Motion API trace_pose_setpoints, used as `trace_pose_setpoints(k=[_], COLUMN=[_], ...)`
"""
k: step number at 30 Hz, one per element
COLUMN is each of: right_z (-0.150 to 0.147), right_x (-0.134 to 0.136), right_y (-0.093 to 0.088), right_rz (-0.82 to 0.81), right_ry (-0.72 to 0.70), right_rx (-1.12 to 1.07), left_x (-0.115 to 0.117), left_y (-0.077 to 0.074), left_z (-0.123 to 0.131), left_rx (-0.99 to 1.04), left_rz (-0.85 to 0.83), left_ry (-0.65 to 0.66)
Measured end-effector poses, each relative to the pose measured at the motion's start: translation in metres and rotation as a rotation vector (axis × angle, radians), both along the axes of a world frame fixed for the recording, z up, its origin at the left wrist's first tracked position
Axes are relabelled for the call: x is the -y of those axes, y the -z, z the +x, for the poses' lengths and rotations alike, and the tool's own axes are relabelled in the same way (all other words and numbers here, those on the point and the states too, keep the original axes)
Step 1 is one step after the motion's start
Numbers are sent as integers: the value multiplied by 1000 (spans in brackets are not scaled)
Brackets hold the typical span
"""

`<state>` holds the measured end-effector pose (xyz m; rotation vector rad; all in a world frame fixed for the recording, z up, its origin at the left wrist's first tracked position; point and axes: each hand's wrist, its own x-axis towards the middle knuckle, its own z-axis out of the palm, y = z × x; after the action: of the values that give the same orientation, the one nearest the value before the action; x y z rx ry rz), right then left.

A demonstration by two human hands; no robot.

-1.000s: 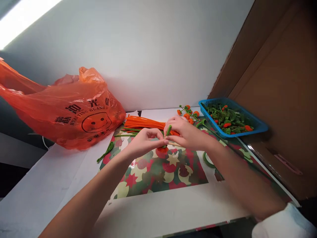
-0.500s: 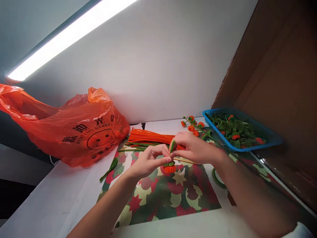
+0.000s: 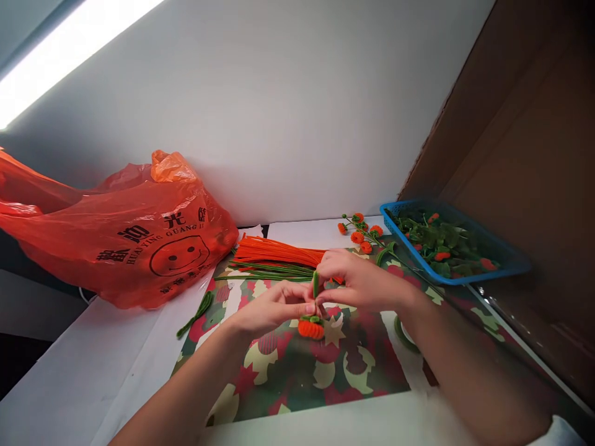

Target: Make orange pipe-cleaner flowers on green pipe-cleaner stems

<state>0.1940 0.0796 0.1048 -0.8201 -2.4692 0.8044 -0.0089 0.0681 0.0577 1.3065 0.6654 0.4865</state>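
My left hand (image 3: 267, 311) and my right hand (image 3: 356, 282) meet over a patterned red-and-green sheet (image 3: 320, 371). Both pinch a small orange pipe-cleaner pumpkin (image 3: 310, 327) by its green stem (image 3: 315, 284), which sticks up between the fingertips. The pumpkin hangs just below my fingers, above the sheet. Behind the hands lies a bundle of orange pipe cleaners (image 3: 279, 252) with green pipe cleaners (image 3: 264, 272) beside it.
A large orange plastic bag (image 3: 125, 238) sits at the left against the wall. A blue basket (image 3: 502, 257) at the right holds green and orange pieces. A sprig of orange flowers (image 3: 362, 232) lies beside it. A loose green piece (image 3: 195, 314) and green tape roll (image 3: 403, 328) rest on the table.
The pumpkin has come into view below my fingertips and my hands have shifted slightly while working the green stem. The camera tilted up, then a little down.
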Motion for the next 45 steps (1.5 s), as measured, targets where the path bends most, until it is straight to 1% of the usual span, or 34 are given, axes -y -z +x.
trace_pose_setpoints(k=[1,4,6,10,13,14,16,19,22,24,25,27,29,31,34,37,40,42,43,45], right_z=[-2,-9,-14,-20,-20,-19,-16,-9,-3,-1,0,0,-1,-4,-9,-17,-22,-22,-21,-17], right_x=[-1,-2,-2,0,-1,-2,-4,-7,-8,-8,-7,-7,-6,-5,-3,0,3,4,3,1], right_y=[3,12,18,24,23,22,18,14,13,12,12,10,8,7,10,15,18,18,17,14], right_rz=[36,107,137,148,132,131,134,110,4,-74,-101,-118,-104,-69,7,66,77,68,66,55], right_ry=[49,187,254,309,300,281,222,167,100,40,20,-5,-11,36,147,218,272,276,257,185], right_rx=[48,147,155,116,73,58,28,-26,-94,-125,-130,-122,-81,-4,110,163,176,165,157,139], left_x=[0,2,4,6,6,6,6,5,1,-1,-2,-4,-6,-8,-7,-3,1,2,2,2], left_y=[-3,-7,-5,0,1,0,-4,-11,-13,-10,-7,0,6,7,1,-5,-6,-5,-5,-7], left_z=[0,2,5,7,6,6,5,2,-3,-6,-6,-7,-6,-6,-4,-1,2,2,2,0], left_rx=[-98,-377,-458,-477,-478,-476,-453,-350,-200,-101,-52,32,56,-7,-216,-419,-507,-496,-477,-412], left_rz=[108,445,593,796,901,899,817,589,327,152,75,-40,-87,-19,245,499,685,731,723,662], left_ry=[-62,-310,-429,-536,-543,-533,-496,-395,-208,-91,-53,-10,-11,-65,-200,-329,-410,-414,-394,-308])
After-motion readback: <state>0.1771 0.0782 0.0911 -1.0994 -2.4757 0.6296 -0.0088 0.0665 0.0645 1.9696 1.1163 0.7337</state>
